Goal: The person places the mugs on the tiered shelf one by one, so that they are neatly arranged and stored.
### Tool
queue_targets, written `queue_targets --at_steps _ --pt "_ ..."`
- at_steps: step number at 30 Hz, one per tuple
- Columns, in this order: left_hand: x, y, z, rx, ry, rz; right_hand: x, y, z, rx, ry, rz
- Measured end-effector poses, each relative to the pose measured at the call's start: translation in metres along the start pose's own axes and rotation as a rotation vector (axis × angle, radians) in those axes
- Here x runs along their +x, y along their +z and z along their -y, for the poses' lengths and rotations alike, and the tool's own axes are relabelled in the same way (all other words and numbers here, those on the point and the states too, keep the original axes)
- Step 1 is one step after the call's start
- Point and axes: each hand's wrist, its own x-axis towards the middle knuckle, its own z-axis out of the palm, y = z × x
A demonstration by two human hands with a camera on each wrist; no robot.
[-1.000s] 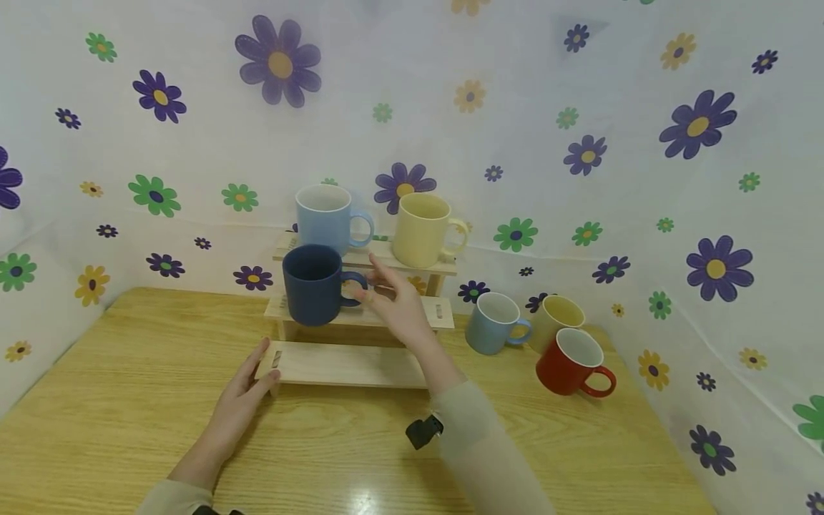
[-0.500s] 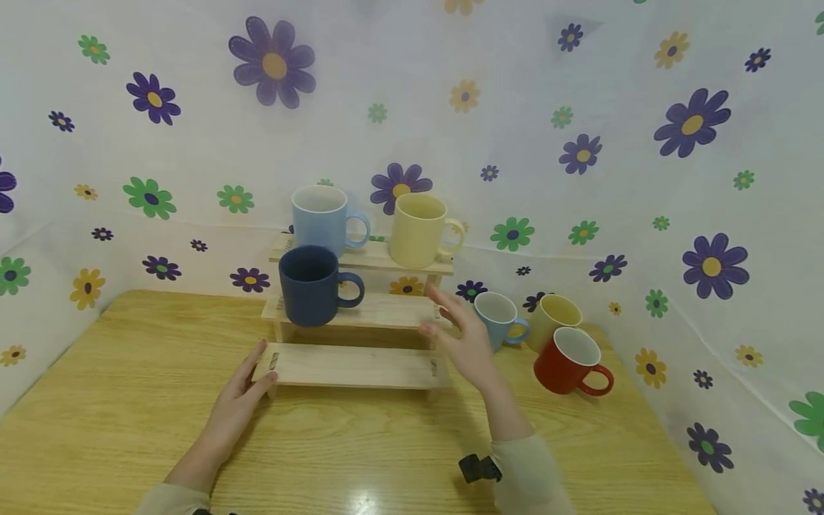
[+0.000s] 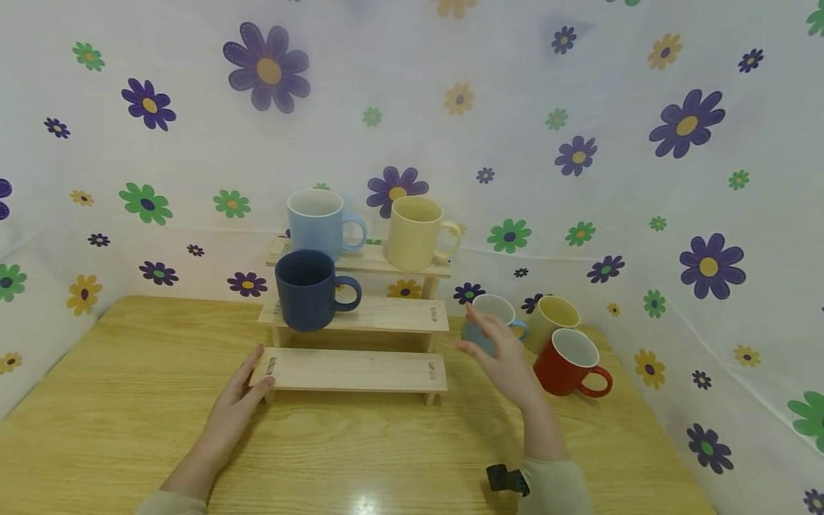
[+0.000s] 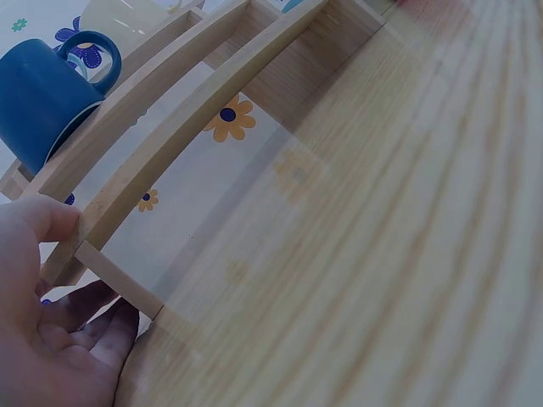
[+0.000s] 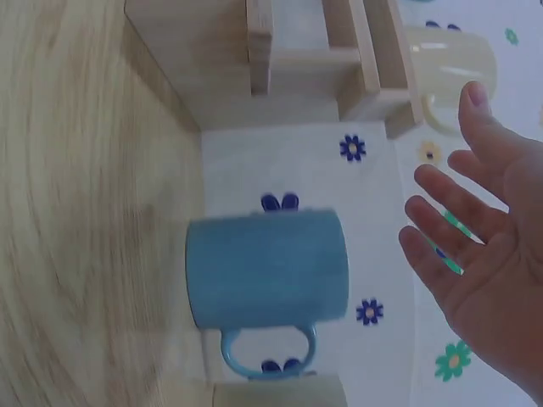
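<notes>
On the table (image 3: 360, 450), the blue mug (image 5: 268, 270) and red mug (image 3: 564, 365) show white insides, while the navy mug (image 3: 306, 293) on the wooden rack (image 3: 354, 370) is dark within. The right hand (image 3: 508, 363) hovers near the blue mug, fingers apart, with a gap that only the right wrist view shows. The left hand (image 3: 233, 411) grips the rack's lowest end, its curled fingers plain only in the left wrist view.
</notes>
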Motion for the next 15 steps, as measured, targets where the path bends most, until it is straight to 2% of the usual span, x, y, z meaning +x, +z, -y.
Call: queue_targets --at_steps 4,15 --pt "0.001 0.000 0.002 0.002 0.007 0.003 -0.005 -0.018 -0.008 -0.069 0.071 0.016" --pt "0.001 -0.001 0.002 0.003 0.005 0.007 -0.027 -0.070 -0.045 -0.239 0.223 -0.058"
